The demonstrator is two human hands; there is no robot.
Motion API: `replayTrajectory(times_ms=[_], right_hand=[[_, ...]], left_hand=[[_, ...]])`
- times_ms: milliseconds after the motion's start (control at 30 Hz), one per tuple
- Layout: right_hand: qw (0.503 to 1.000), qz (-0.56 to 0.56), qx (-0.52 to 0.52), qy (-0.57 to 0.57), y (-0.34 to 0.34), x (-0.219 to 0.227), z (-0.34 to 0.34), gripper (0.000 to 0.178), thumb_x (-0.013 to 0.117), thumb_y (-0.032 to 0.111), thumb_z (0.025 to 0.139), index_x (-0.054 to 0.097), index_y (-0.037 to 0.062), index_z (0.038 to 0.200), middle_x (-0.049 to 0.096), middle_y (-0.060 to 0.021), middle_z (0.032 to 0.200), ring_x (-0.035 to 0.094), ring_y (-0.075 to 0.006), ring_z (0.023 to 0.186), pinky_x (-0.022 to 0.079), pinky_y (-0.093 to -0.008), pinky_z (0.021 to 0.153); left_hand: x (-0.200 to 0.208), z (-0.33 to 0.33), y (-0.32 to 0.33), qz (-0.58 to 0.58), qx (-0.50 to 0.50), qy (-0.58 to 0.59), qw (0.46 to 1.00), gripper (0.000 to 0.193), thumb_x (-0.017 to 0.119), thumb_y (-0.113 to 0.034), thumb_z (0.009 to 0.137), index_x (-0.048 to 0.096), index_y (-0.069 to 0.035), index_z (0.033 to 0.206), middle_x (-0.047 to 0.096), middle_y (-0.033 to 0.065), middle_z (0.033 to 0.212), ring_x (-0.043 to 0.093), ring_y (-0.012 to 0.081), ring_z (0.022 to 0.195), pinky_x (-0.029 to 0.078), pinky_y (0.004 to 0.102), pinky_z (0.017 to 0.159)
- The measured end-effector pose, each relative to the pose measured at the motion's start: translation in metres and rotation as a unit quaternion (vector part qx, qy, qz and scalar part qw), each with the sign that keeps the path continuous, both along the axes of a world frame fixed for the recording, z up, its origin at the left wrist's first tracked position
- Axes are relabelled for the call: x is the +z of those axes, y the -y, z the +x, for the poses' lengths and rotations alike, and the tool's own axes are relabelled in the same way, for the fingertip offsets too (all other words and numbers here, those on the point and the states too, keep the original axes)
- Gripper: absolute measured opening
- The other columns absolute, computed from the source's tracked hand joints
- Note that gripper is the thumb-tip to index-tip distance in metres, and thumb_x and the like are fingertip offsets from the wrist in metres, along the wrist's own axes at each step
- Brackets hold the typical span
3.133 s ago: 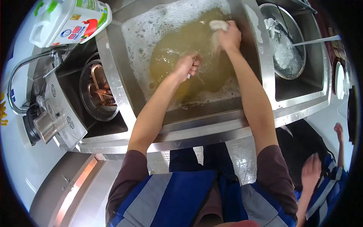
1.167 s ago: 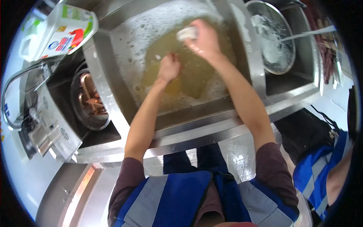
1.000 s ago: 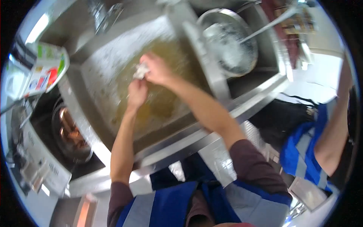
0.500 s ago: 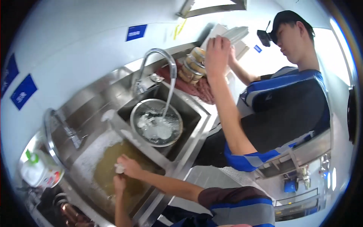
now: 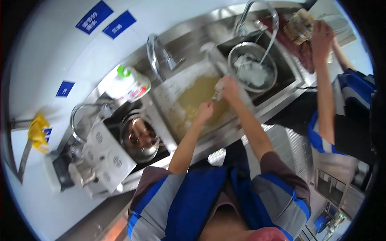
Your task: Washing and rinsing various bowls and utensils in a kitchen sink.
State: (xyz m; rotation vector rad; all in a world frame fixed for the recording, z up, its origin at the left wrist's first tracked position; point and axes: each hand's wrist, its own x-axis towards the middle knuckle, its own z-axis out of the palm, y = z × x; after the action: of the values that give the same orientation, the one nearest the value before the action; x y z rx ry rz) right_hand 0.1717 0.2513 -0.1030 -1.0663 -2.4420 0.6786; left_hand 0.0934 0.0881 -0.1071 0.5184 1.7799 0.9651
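Note:
Both my hands are over the middle sink basin (image 5: pixel 163 105), which holds cloudy yellowish water and white suds. My left hand (image 5: pixel 206 111) is closed round the lower end of a small silver utensil (image 5: pixel 217 95) that looks like a fork. Against its upper end, my right hand (image 5: pixel 230 89) is closed on a crumpled white cloth or sponge (image 5: pixel 219 84); which one, I cannot tell. Right of my hands, in the neighbouring basin, a round metal bowl (image 5: pixel 274 78) sits under a running tap (image 5: pixel 276 24), with pale things in water inside.
The left basin holds a metal bowl (image 5: pixel 155 154) with brownish things. A white bottle with a green cap (image 5: pixel 130 85) stands behind. A drainer plate (image 5: pixel 105 154) lies further left. At right, a co-worker's hand (image 5: pixel 323 40) is beside stacked round containers (image 5: pixel 299 26) and a dark red cloth (image 5: pixel 304 54).
My view has swung left, so the sinks sit further right and the left basin shows fully. My hands stay close together over the middle basin; the silver utensil now shows between them.

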Motion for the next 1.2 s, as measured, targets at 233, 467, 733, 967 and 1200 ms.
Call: replayTrajectory(times_ms=[233, 467, 733, 967, 1200], right_hand=[[0.967, -0.122, 0.18, -0.13, 0.046, 0.022, -0.002, 0.036, 0.06, -0.002, 0.07, 0.051, 0.0122, 0.102, 0.051, -0.0141, 0.104, 0.054, -0.0402, 0.093, 0.045, -0.0457, 0.075], [0.972, -0.159, 0.138, -0.103, 0.008, -0.017, -0.013, 0.037, 0.058, -0.005, 0.068, 0.051, 0.0128, 0.1, 0.054, -0.0134, 0.101, 0.055, -0.0388, 0.093, 0.046, -0.0445, 0.076], [0.949, -0.218, 0.22, -0.064, 0.037, 0.005, -0.001, 0.038, 0.061, 0.0, 0.068, 0.051, 0.0127, 0.103, 0.055, -0.0134, 0.101, 0.056, -0.0384, 0.093, 0.046, -0.0465, 0.073], [0.954, -0.112, 0.261, 0.094, 0.04, 0.02, 0.037, 0.039, 0.066, 0.002, 0.067, 0.048, 0.0137, 0.1, 0.05, -0.01, 0.104, 0.057, -0.0331, 0.094, 0.05, -0.043, 0.072], [0.932, -0.004, 0.351, 0.091, 0.032, 0.026, 0.103, 0.04, 0.068, 0.004, 0.064, 0.049, 0.0109, 0.098, 0.05, -0.0075, 0.098, 0.056, -0.0267, 0.093, 0.049, -0.0377, 0.074]], left_hand=[[0.03, -0.003, 0.015, 0.013, 0.183, -0.137, 0.974, 0.021, 0.049, -0.016, 0.087, 0.062, -0.001, 0.079, 0.058, 0.0141, 0.061, 0.056, 0.02, 0.052, 0.042, 0.0362, 0.049], [0.028, 0.015, 0.034, -0.08, 0.101, -0.221, 0.967, 0.024, 0.047, -0.019, 0.086, 0.063, -0.001, 0.09, 0.063, 0.0223, 0.081, 0.062, 0.038, 0.077, 0.048, 0.043, 0.069], [0.048, 0.046, 0.019, -0.133, 0.143, -0.269, 0.943, 0.024, 0.049, -0.021, 0.084, 0.065, -0.004, 0.087, 0.064, 0.0217, 0.084, 0.062, 0.0388, 0.084, 0.048, 0.0438, 0.072], [0.061, 0.022, 0.054, -0.319, 0.141, -0.289, 0.892, 0.029, 0.048, -0.03, 0.087, 0.067, -0.009, 0.094, 0.066, 0.0183, 0.091, 0.062, 0.0361, 0.092, 0.048, 0.0447, 0.078], [-0.041, 0.001, 0.059, -0.258, 0.178, -0.124, 0.941, 0.026, 0.05, -0.027, 0.084, 0.069, -0.012, 0.095, 0.066, 0.0184, 0.098, 0.063, 0.0356, 0.093, 0.05, 0.0439, 0.081]])
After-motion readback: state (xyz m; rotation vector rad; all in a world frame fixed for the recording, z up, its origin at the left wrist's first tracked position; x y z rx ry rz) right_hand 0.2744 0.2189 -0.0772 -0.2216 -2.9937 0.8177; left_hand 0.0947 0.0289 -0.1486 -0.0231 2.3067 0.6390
